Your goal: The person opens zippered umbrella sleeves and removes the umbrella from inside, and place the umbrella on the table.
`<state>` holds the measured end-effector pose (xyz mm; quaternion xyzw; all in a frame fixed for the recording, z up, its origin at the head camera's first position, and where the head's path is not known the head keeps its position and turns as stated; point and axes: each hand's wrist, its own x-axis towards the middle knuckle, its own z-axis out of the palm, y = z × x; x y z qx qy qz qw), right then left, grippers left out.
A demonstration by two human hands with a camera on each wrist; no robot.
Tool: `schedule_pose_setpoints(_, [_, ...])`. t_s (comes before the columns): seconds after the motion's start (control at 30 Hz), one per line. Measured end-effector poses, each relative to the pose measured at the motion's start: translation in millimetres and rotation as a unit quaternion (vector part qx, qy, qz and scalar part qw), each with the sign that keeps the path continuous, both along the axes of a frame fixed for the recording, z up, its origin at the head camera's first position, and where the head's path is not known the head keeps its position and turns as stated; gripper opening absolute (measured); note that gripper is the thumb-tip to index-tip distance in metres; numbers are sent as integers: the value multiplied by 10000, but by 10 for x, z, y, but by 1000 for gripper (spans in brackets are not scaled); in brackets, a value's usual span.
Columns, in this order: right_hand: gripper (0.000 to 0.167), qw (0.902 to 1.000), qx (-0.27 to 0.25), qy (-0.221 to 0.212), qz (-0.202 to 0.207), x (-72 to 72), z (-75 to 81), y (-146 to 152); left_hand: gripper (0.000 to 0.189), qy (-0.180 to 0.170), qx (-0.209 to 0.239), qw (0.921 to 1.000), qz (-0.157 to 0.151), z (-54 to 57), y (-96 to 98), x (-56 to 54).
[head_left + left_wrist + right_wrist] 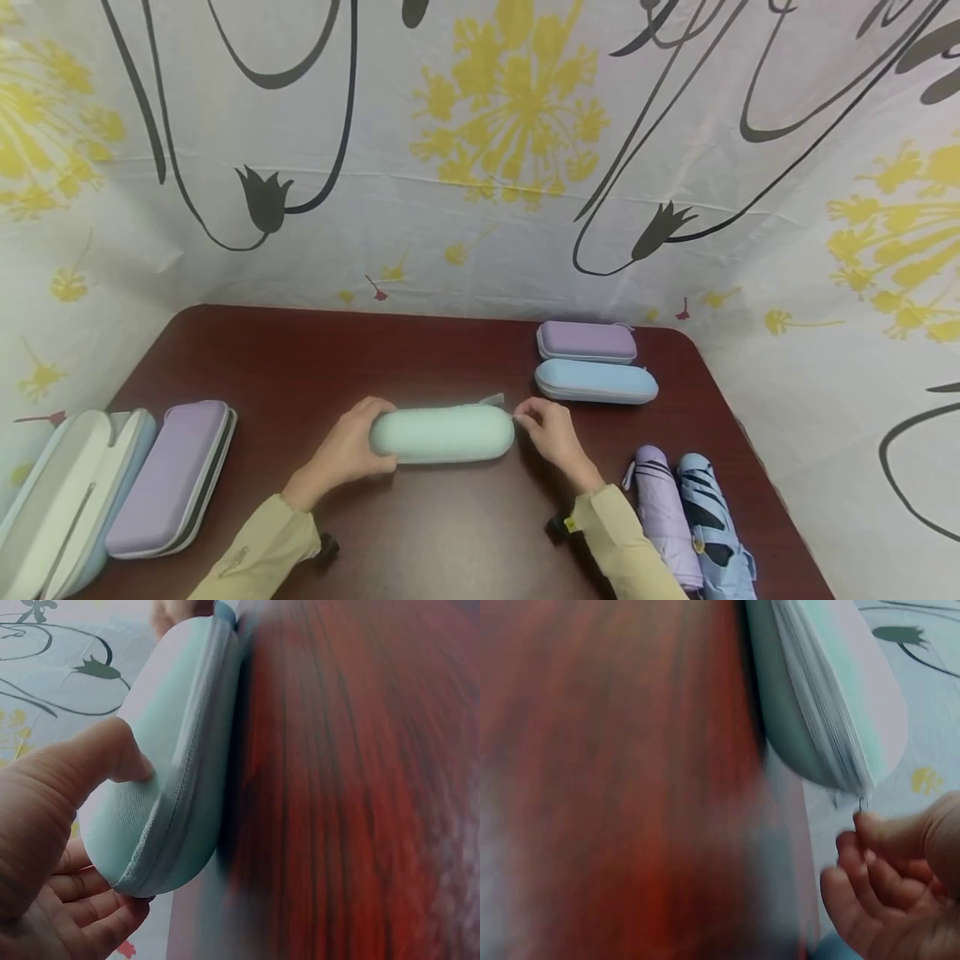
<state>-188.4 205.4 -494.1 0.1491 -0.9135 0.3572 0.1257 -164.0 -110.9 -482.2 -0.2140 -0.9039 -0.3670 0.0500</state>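
A mint green zippered case point(442, 434) with rounded ends lies lengthwise on the dark red table, its lid closed. My left hand point(351, 443) grips its left end, thumb on the near side and fingers round the far side. In the left wrist view the thumb of the left hand point(67, 802) presses the case beside the zipper seam point(176, 787). At the right end, my right hand point(551, 437) pinches a small zipper pull point(863, 803) between thumb and fingertips. A pale strap loop point(492, 400) sticks out behind the case.
Back right sit a purple case point(587, 342) and a light blue case point(596, 381). Folded lilac point(666, 517) and blue point(716, 521) umbrellas lie front right. At the left are a larger purple case point(171, 479) and an open pale case point(71, 500). A patterned cloth point(450, 125) hangs behind.
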Motion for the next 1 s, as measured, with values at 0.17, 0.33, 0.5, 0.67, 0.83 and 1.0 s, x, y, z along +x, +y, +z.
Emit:
schedule_pose_setpoints(0.17, [7,9998,-39,-110,140,73,-9,42,60,82,-40,9999,88,-11,-27,2])
schedule_pose_setpoints(0.33, [10,10000,-15,14,-26,120,-8,31,59,102,-85,9998,167,-84,-10,-3])
schedule_pose_setpoints(0.5, [13,9999,75,59,-139,200,-22,26,59,191,-49,9993,304,-109,4,30])
schedule_pose_setpoints(0.67, [13,9996,181,85,-188,259,-24,16,59,253,-135,9988,407,-113,23,58])
schedule_pose_setpoints(0.83, [14,9988,376,159,-277,302,2,2,59,378,-146,9983,429,-119,47,56])
schedule_pose_setpoints(1.0, [16,9984,453,25,-343,355,25,-25,59,448,-113,9979,457,-114,60,55])
